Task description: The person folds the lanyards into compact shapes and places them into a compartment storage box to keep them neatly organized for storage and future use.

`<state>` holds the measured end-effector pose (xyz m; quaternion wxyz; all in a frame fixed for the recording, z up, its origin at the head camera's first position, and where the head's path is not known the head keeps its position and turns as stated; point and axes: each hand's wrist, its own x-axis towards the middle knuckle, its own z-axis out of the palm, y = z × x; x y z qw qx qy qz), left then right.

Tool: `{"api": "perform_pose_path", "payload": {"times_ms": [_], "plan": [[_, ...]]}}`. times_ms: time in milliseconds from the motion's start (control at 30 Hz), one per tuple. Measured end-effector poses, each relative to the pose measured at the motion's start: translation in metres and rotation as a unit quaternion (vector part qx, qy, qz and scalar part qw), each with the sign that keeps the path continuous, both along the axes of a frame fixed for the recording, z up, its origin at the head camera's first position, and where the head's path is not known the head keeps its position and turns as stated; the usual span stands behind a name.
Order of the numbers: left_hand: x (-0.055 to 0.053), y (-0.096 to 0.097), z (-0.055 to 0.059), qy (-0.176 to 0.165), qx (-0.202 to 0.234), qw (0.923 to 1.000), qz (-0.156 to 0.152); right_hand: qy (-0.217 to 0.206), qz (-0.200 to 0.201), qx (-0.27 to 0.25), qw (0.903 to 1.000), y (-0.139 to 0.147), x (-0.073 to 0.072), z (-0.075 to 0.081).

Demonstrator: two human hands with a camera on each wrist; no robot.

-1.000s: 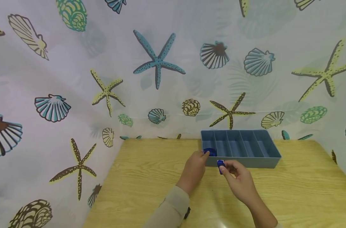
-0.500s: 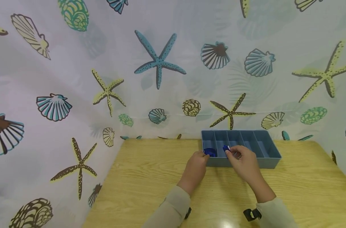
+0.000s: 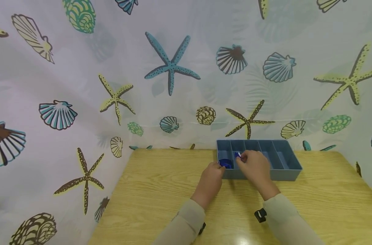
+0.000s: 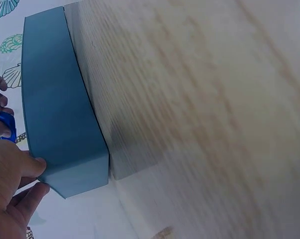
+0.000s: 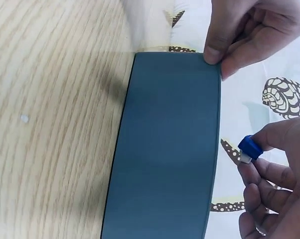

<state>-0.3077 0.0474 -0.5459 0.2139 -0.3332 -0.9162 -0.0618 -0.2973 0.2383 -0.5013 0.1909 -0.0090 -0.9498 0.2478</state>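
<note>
A blue-grey compartment tray (image 3: pixel 259 174) stands on the table near the back. With thumb and fingers my left hand (image 3: pixel 208 182) pinches the rim at its front left corner, also plain in the right wrist view. My right hand (image 3: pixel 256 168) is over the second compartment from the left, pinching a small blue object with a white part (image 5: pixel 250 146) between thumb and fingertips. Its exact kind cannot be made out. A dark blue rounded object (image 3: pixel 225 163) lies in the leftmost compartment, partly hidden by the front wall and my left fingertips.
Thin dividers (image 3: pixel 275 151) split the tray lengthwise. Behind the wooden table (image 3: pixel 161 177) hangs a pale curtain (image 3: pixel 180 112) printed with starfish and shells. A black strap piece (image 3: pixel 261 215) sits at the right sleeve.
My right hand has moved from in front of the tray, up and over its second compartment, carrying the small blue object. My left hand has stayed at the corner.
</note>
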Motion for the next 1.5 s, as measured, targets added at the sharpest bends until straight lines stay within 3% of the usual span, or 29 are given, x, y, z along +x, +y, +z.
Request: {"api": "perform_pose_path", "payload": {"times_ms": [400, 733, 833, 1033, 1200, 1333, 1500], "plan": [[0.000, 0.000, -0.004, -0.001, -0.020, 0.9998, 0.008, -0.028, -0.013, 0.038, 0.9988, -0.002, -0.020, -0.014], [0.000, 0.002, -0.001, 0.006, -0.022, 0.9997, 0.006, -0.035, -0.015, 0.093, 0.9950, 0.003, -0.026, -0.022], [0.001, 0.002, 0.000, 0.006, -0.018, 0.9998, 0.004, -0.033, -0.016, 0.086, 0.9956, 0.003, -0.027, -0.023], [0.002, 0.001, -0.002, 0.008, -0.011, 0.9999, 0.007, 0.000, 0.000, 0.052, 0.9986, 0.000, -0.021, -0.026], [0.003, 0.002, -0.007, -0.011, -0.010, 0.9999, 0.003, 0.048, 0.010, 0.043, 0.9978, -0.003, -0.010, -0.030], [0.003, 0.002, -0.004, -0.016, -0.009, 0.9998, 0.008, 0.079, 0.007, 0.051, 0.9956, -0.004, -0.005, -0.030], [0.002, 0.001, -0.001, -0.020, -0.018, 0.9995, 0.014, 0.085, 0.013, 0.036, 0.9956, -0.006, -0.002, -0.025]]}}
